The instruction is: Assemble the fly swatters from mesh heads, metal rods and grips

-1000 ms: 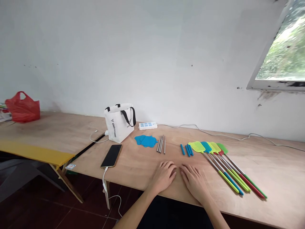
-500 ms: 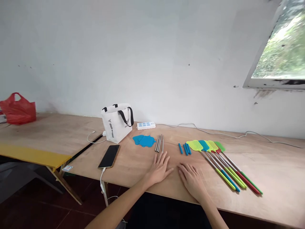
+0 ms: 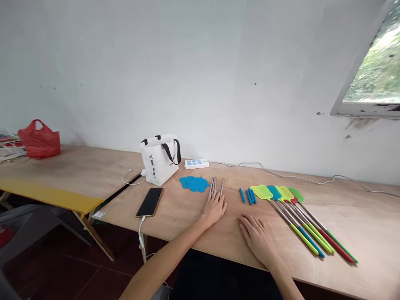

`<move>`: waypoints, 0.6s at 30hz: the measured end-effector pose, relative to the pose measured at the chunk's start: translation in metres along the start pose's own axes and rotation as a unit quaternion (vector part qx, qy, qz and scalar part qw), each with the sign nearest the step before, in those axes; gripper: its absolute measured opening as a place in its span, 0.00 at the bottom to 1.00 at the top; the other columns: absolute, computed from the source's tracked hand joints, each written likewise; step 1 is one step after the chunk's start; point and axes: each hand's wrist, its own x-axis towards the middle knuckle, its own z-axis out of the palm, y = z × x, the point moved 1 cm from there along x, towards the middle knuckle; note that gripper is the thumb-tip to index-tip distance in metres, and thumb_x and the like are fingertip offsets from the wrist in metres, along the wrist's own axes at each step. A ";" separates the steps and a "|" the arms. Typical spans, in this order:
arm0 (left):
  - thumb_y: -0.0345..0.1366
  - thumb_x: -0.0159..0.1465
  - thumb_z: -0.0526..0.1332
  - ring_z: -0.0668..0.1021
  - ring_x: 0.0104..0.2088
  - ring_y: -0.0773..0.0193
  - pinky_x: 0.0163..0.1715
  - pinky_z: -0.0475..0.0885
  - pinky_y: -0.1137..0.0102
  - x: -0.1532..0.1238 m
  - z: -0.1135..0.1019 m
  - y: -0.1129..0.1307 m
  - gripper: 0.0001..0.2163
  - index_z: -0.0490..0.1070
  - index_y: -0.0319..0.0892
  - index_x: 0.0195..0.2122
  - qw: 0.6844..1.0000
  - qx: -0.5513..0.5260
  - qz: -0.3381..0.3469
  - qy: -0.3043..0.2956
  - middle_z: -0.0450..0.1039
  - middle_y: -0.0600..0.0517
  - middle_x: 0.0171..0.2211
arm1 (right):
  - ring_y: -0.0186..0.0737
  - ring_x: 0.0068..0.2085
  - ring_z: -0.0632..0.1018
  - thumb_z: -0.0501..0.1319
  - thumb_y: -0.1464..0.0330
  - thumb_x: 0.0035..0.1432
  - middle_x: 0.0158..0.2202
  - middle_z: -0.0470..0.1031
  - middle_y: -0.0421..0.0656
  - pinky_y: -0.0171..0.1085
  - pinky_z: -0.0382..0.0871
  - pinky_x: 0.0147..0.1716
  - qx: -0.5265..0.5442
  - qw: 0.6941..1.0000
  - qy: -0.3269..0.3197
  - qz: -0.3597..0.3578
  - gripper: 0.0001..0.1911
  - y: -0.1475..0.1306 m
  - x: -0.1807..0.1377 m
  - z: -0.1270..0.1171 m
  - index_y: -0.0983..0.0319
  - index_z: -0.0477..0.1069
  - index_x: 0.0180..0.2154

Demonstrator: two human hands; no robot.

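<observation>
My left hand [image 3: 215, 208] reaches forward over the table, its fingertips at the near ends of several thin metal tubes [image 3: 213, 183]. Its fingers are stretched out and a little apart; whether they grip a tube I cannot see for certain. A single metal tube [image 3: 222, 186] lies slightly apart, by the fingers. Left of the tubes are blue flat swatter heads [image 3: 197, 184], overlapping in a pile. My right hand [image 3: 256, 236] rests flat on the table, holding nothing. Beyond it lie several short blue handle grips [image 3: 251, 196].
Several fly swatters [image 3: 304, 221] with coloured handles lie side by side at right. A phone [image 3: 150, 201] on a white cable, a white bag [image 3: 160, 163] and a power strip [image 3: 196, 163] stand left and behind. A red plastic bag [image 3: 40, 141] sits on the adjoining table [image 3: 90, 171].
My left hand has moved forward from the bare table onto the near ends of the metal tubes. The separate tube now slants more to the right. My right hand stays put; the view has turned slightly left.
</observation>
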 end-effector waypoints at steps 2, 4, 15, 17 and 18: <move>0.39 0.73 0.50 0.65 0.66 0.46 0.65 0.60 0.51 -0.006 -0.002 0.006 0.19 0.68 0.36 0.59 1.000 -0.010 0.015 0.007 0.66 0.37 0.63 | 0.46 0.52 0.78 0.47 0.64 0.72 0.54 0.77 0.46 0.48 0.67 0.54 0.000 1.000 0.001 -0.003 0.18 0.002 0.000 0.001 0.55 0.73 0.52; 0.37 0.73 0.50 0.67 0.64 0.48 0.64 0.62 0.52 -0.013 -0.004 0.014 0.17 0.68 0.36 0.58 0.999 -0.018 0.031 0.016 0.67 0.37 0.63 | 0.47 0.52 0.78 0.47 0.64 0.72 0.53 0.77 0.46 0.48 0.67 0.53 -0.001 1.000 0.002 -0.006 0.18 0.003 -0.001 0.002 0.55 0.73 0.52; 0.40 0.72 0.53 0.68 0.63 0.51 0.66 0.58 0.52 -0.011 -0.022 0.026 0.14 0.71 0.43 0.54 0.994 -0.084 0.065 -0.004 0.63 0.44 0.65 | 0.46 0.52 0.78 0.46 0.63 0.73 0.53 0.78 0.46 0.48 0.68 0.52 -0.013 1.000 -0.002 -0.013 0.18 0.005 -0.003 0.002 0.56 0.73 0.51; 0.40 0.72 0.53 0.69 0.63 0.52 0.67 0.57 0.53 -0.002 -0.022 0.019 0.15 0.71 0.44 0.55 0.994 -0.095 0.058 -0.020 0.65 0.45 0.64 | 0.45 0.52 0.78 0.46 0.63 0.73 0.54 0.77 0.45 0.48 0.68 0.53 -0.013 1.000 -0.006 -0.008 0.18 0.004 -0.002 0.001 0.56 0.73 0.51; 0.41 0.72 0.53 0.69 0.63 0.52 0.67 0.57 0.54 0.003 -0.022 0.015 0.15 0.70 0.44 0.56 0.993 -0.099 0.053 -0.022 0.65 0.45 0.64 | 0.45 0.53 0.78 0.46 0.63 0.73 0.55 0.77 0.45 0.47 0.68 0.53 -0.013 1.000 -0.008 -0.006 0.18 0.004 -0.002 0.000 0.55 0.73 0.51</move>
